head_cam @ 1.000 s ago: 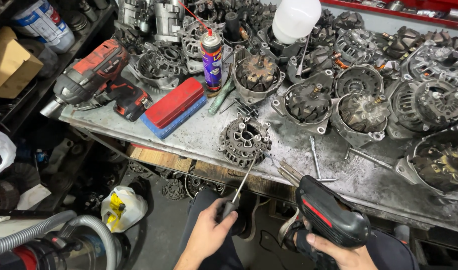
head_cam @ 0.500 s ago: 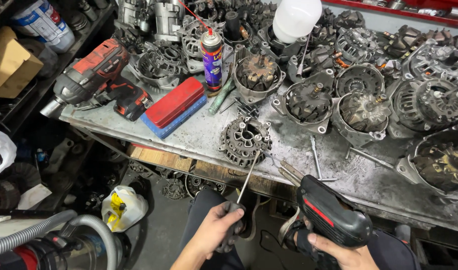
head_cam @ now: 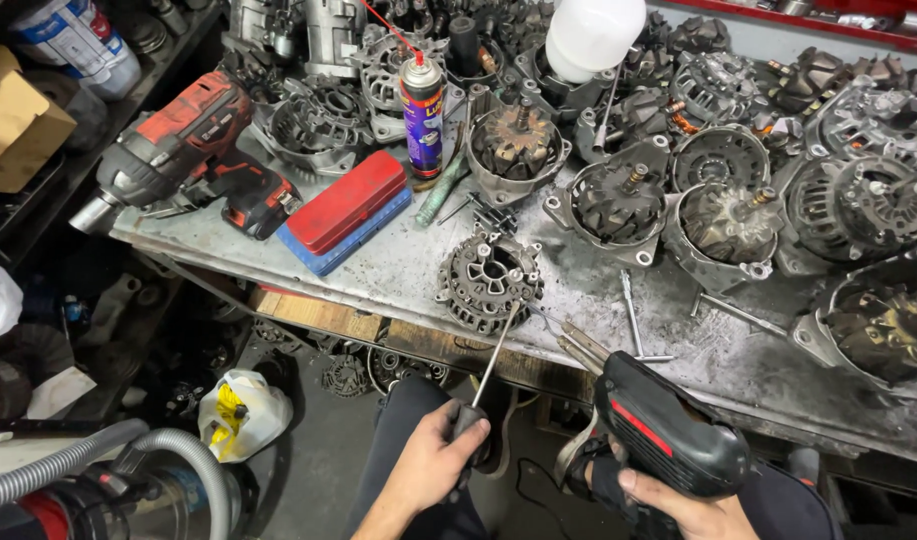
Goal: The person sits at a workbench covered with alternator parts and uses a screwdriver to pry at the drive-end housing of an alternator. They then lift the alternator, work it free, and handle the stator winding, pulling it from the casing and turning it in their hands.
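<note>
While alternators crowd the desk (head_cam: 398,270) behind, your housing (head_cam: 489,279) sits at its front edge — your left hand (head_cam: 430,468) grips a screwdriver (head_cam: 481,390) touching it, your right hand (head_cam: 668,500) clutches a power tool (head_cam: 668,432).

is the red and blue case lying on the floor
No, the red and blue case lies on the metal workbench, beside the red cordless impact wrench and the spray can.

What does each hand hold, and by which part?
The left hand holds a screwdriver by its dark handle. The right hand holds a black and red soldering gun from beneath, at its grip.
</note>
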